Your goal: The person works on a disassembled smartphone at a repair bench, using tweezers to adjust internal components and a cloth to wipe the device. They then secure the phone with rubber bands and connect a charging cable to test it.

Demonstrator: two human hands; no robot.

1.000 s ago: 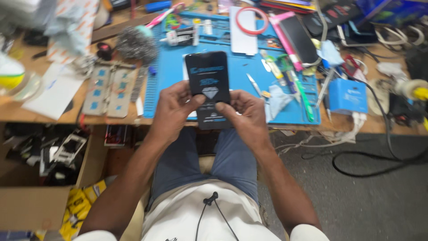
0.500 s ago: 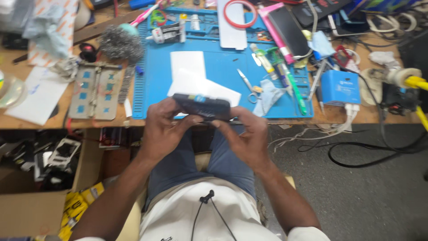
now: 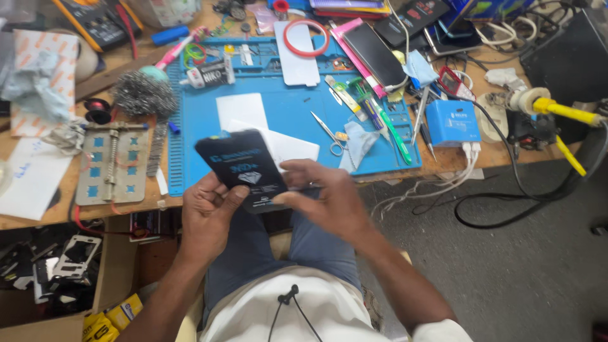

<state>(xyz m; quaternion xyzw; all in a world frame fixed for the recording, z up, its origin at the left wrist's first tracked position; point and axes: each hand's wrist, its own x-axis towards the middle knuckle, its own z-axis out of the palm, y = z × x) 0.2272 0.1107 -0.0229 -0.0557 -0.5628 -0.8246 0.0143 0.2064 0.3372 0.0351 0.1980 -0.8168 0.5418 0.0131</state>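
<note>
A flat black packet (image 3: 244, 170) is gripped by the left hand (image 3: 212, 212) and right hand (image 3: 326, 196). It is held tilted above the blue mat (image 3: 297, 120)

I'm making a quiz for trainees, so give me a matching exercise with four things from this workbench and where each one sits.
Things:
1. black flat packet
2. red ring
3. steel wool ball
4. small blue box

Places:
A. right of the blue mat, cables attached
B. held in both hands
C. far edge of the mat, on a white sheet
D. just off the mat's left edge

Pairs: 1-B, 2-C, 3-D, 4-A
</note>
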